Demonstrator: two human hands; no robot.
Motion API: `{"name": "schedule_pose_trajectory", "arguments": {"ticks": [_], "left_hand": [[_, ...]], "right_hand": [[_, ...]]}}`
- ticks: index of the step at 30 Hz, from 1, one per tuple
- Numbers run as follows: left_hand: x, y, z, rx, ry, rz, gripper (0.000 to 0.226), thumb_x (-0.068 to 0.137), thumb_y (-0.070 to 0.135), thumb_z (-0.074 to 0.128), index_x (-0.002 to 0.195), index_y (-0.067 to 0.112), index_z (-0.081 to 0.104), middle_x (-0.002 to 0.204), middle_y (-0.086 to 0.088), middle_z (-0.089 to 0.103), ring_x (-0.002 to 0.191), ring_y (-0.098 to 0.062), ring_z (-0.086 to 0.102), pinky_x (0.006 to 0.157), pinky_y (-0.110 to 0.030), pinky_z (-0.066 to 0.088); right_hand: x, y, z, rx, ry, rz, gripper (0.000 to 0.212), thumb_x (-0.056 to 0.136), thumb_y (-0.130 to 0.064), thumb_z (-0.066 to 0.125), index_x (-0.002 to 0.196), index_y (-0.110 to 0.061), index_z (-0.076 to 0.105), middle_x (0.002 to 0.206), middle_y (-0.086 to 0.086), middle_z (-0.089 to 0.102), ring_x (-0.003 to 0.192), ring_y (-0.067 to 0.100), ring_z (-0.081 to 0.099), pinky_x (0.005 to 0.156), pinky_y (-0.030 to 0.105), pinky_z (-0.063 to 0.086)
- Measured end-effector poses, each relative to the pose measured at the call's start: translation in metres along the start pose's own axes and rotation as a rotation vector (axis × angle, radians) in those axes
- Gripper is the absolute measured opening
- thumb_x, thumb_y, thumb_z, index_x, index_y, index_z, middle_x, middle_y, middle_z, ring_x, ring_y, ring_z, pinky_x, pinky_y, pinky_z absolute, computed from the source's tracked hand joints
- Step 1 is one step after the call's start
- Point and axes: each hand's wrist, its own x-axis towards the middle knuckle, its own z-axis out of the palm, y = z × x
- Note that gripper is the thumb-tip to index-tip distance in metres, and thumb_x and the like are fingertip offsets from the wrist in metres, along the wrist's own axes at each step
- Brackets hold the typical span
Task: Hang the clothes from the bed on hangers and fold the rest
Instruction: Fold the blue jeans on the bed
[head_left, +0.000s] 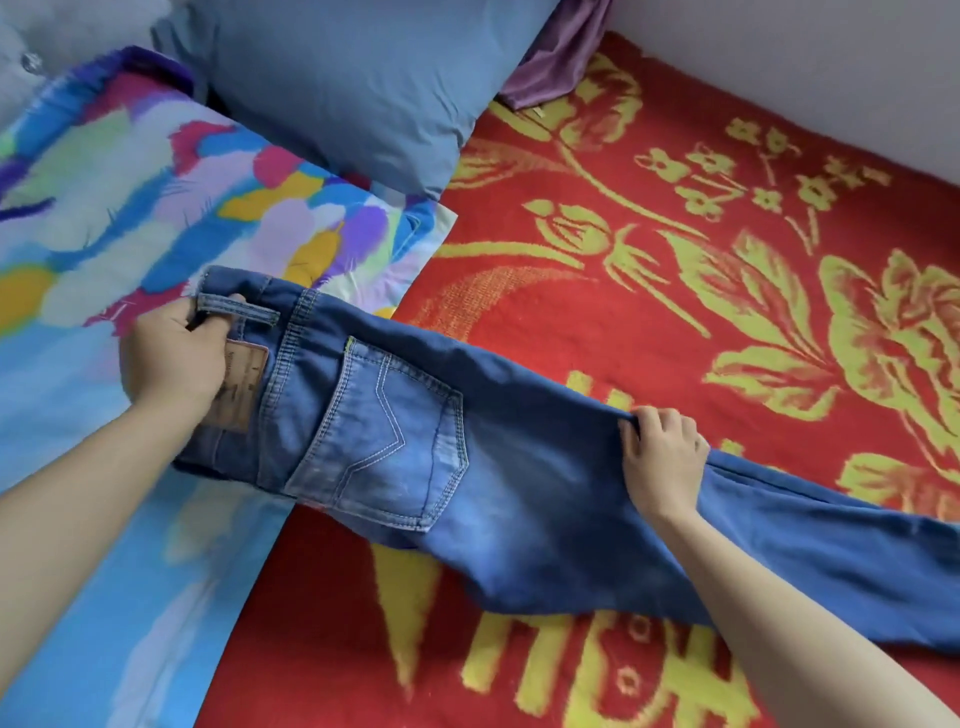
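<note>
The blue jeans are lying stretched across the middle of the bed, well apart from its wall-side edge. They appear doubled lengthwise, one leg on the other, with a back pocket and the leather patch facing up. The waist end is resting on the colourful quilt that is covering the bed's left side. The legs are running right over the red flowered blanket and out of view.

The left grip is holding the waistband, fingers curled around it beside a belt loop. The right grip is pinching the upper edge of the thigh, narrow and closed on the denim, drawing the cloth taut between the two.

Judged from this, the person is working through one garment of the "fold the rest" share. The lengthwise fold looks done, and the crosswise folds are not yet made. No hanger and no finished pile are showing, so how much is done overall cannot be told.

A blue pillow is sitting toward the bed's far left corner, overlapping the quilt. Behind it, a purple cloth is lying bunched against the wall; it may be another garment waiting.
</note>
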Motion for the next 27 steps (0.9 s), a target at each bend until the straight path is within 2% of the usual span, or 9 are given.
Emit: {"name": "schedule_pose_trajectory", "arguments": {"ticks": [4, 7, 9, 11, 14, 15, 17, 22, 27], "left_hand": [[0.009, 0.002, 0.043, 0.23, -0.029, -0.086, 0.027, 0.089, 0.029, 0.048, 0.106, 0.009, 0.056, 0.108, -0.027, 0.057, 0.101, -0.043, 0.052, 0.08, -0.046, 0.04], [-0.027, -0.007, 0.062, 0.386, -0.045, 0.073, 0.059, 0.088, 0.023, 0.055, 0.141, 0.011, 0.03, 0.146, -0.032, 0.023, 0.131, -0.05, 0.023, 0.103, -0.06, 0.021], [-0.07, -0.01, 0.078, 0.436, -0.14, 0.445, 0.062, 0.085, 0.02, 0.058, 0.142, 0.009, 0.035, 0.148, -0.034, 0.017, 0.134, -0.052, 0.018, 0.104, -0.064, 0.018], [-0.107, -0.014, 0.092, 0.593, -0.365, 0.668, 0.063, 0.082, 0.024, 0.067, 0.14, 0.011, 0.043, 0.149, -0.032, 0.019, 0.137, -0.048, 0.02, 0.104, -0.065, 0.018], [-0.122, -0.031, 0.112, 0.913, -0.714, 0.545, 0.063, 0.095, 0.05, 0.037, 0.15, 0.031, 0.014, 0.158, -0.013, -0.004, 0.145, -0.03, -0.003, 0.113, -0.054, 0.006], [-0.118, -0.034, 0.116, 0.985, -0.758, 0.508, 0.062, 0.095, 0.054, 0.028, 0.15, 0.034, 0.006, 0.158, -0.009, -0.009, 0.145, -0.027, -0.008, 0.114, -0.051, 0.004], [-0.112, -0.035, 0.12, 1.04, -0.798, 0.489, 0.062, 0.095, 0.057, 0.022, 0.149, 0.036, 0.001, 0.158, -0.007, -0.011, 0.145, -0.027, -0.01, 0.114, -0.051, 0.004], [-0.119, -0.019, 0.121, 1.068, -0.772, 0.462, 0.061, 0.095, 0.054, 0.027, 0.149, 0.033, 0.011, 0.158, -0.009, -0.003, 0.144, -0.03, -0.005, 0.113, -0.054, 0.007], [-0.161, 0.012, 0.145, 0.87, -0.726, 0.561, 0.064, 0.093, 0.05, 0.038, 0.149, 0.03, 0.015, 0.158, -0.011, 0.003, 0.144, -0.028, -0.001, 0.113, -0.049, 0.009]], "right_hand": [[0.002, 0.001, 0.021, -0.001, -0.177, 0.026, 0.057, 0.096, -0.039, 0.044, 0.147, -0.018, 0.026, 0.15, 0.017, 0.024, 0.141, 0.03, 0.017, 0.109, 0.042, 0.02], [-0.025, 0.016, 0.043, -0.104, -0.301, -0.066, 0.061, 0.096, -0.045, 0.039, 0.149, -0.024, 0.017, 0.156, 0.016, 0.012, 0.144, 0.028, 0.008, 0.111, 0.042, 0.018], [-0.048, 0.033, 0.056, -0.169, -0.419, -0.091, 0.06, 0.096, -0.05, 0.033, 0.15, -0.031, 0.013, 0.158, 0.013, 0.003, 0.145, 0.027, 0.003, 0.112, 0.04, 0.016], [-0.063, 0.049, 0.064, -0.23, -0.501, -0.159, 0.058, 0.096, -0.054, 0.028, 0.149, -0.036, 0.012, 0.158, 0.011, 0.0, 0.146, 0.025, 0.001, 0.112, 0.039, 0.014], [-0.059, 0.06, 0.057, -0.043, -0.364, -0.228, 0.048, 0.097, -0.037, 0.046, 0.141, -0.02, 0.042, 0.146, 0.019, 0.037, 0.135, 0.033, 0.035, 0.104, 0.043, 0.033], [-0.052, 0.064, 0.055, 0.052, -0.232, -0.219, 0.04, 0.094, -0.025, 0.054, 0.131, -0.01, 0.054, 0.132, 0.021, 0.052, 0.122, 0.037, 0.049, 0.094, 0.046, 0.042], [-0.036, 0.077, 0.049, 0.107, -0.089, -0.092, 0.031, 0.09, -0.007, 0.056, 0.12, -0.002, 0.061, 0.119, 0.018, 0.06, 0.108, 0.039, 0.055, 0.084, 0.046, 0.045], [0.01, 0.141, 0.039, 0.06, -0.317, 0.283, 0.044, 0.092, -0.002, 0.038, 0.134, -0.012, 0.049, 0.143, 0.008, 0.041, 0.121, 0.033, 0.043, 0.088, 0.04, 0.042], [0.033, 0.176, 0.038, -0.217, -0.653, 0.059, 0.043, 0.093, -0.019, 0.046, 0.135, -0.021, 0.042, 0.135, 0.003, 0.042, 0.117, 0.026, 0.05, 0.082, 0.036, 0.044]]}}
